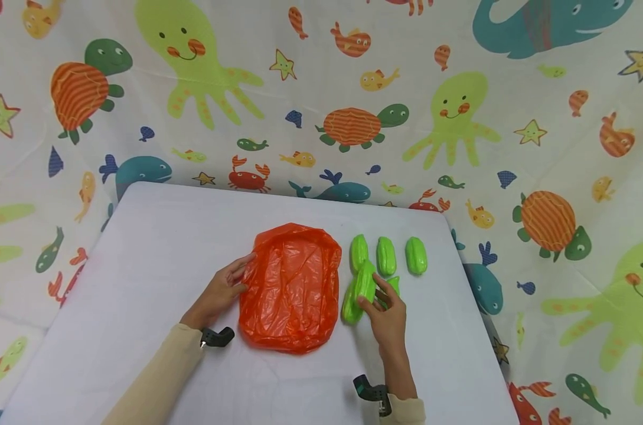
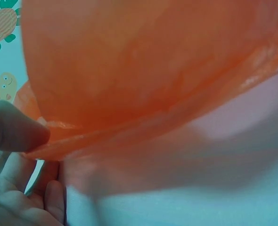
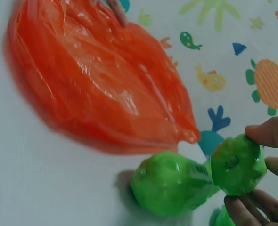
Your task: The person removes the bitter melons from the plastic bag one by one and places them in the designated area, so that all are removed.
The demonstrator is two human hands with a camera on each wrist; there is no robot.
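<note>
A red plastic bag (image 1: 291, 289) lies spread on the white table, its rim puffed up into a rounded outline. My left hand (image 1: 224, 289) pinches the bag's left edge; in the left wrist view the thumb (image 2: 16, 127) lies over the film with fingers below. Just right of the bag, my right hand (image 1: 387, 307) holds a green ridged vegetable (image 1: 365, 282), glossy and elongated, between thumb and fingers. It is raised over another green vegetable (image 3: 172, 183) lying on the table. Part of one more green vegetable (image 1: 394, 286) shows behind the right hand's fingers.
Three more green vegetables stand in a row farther back: a left one (image 1: 359, 251), a middle one (image 1: 387, 257) and a right one (image 1: 416, 255). The white table (image 1: 167, 248) ends at a curtain (image 1: 321, 77) printed with sea animals, which hangs behind and along both sides.
</note>
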